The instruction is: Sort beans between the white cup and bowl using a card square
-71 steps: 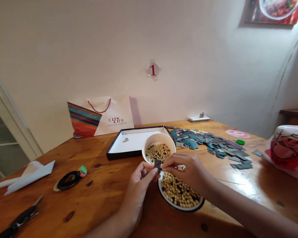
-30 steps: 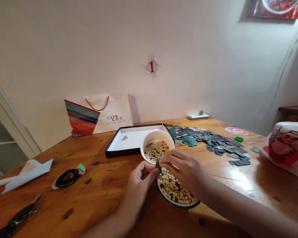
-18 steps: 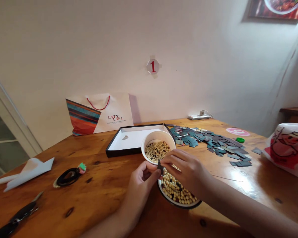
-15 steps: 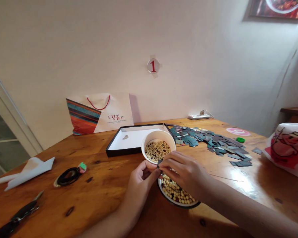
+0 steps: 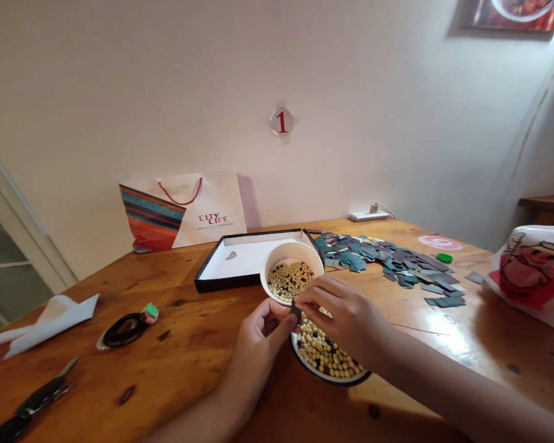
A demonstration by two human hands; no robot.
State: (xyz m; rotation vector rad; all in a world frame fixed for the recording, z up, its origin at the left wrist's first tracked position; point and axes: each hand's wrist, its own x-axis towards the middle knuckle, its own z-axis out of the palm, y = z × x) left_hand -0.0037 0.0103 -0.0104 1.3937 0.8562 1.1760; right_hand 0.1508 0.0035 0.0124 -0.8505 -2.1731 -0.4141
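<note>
Between the fingertips of both hands is a small dark flat piece. My left hand pinches it from the left with thumb and fingers. From the right, my right hand grips its upper edge. Just behind the hands stands a white tub with small pale and dark beads in it. Below my right hand sits a dark-rimmed bowl of larger cream beads, mixed with a few dark and red ones. My right hand hides part of that bowl.
A black-edged white tray lies behind the tub, beside a spread heap of dark flat pieces. Around them are a paper bag, a power strip, a plastic bag, a black cord coil, and pliers-like tool handles.
The dark flat piece shows more between the fingertips now, as my right fingers have shifted slightly. The whole view has moved a little; both hands remain over the bowl.
</note>
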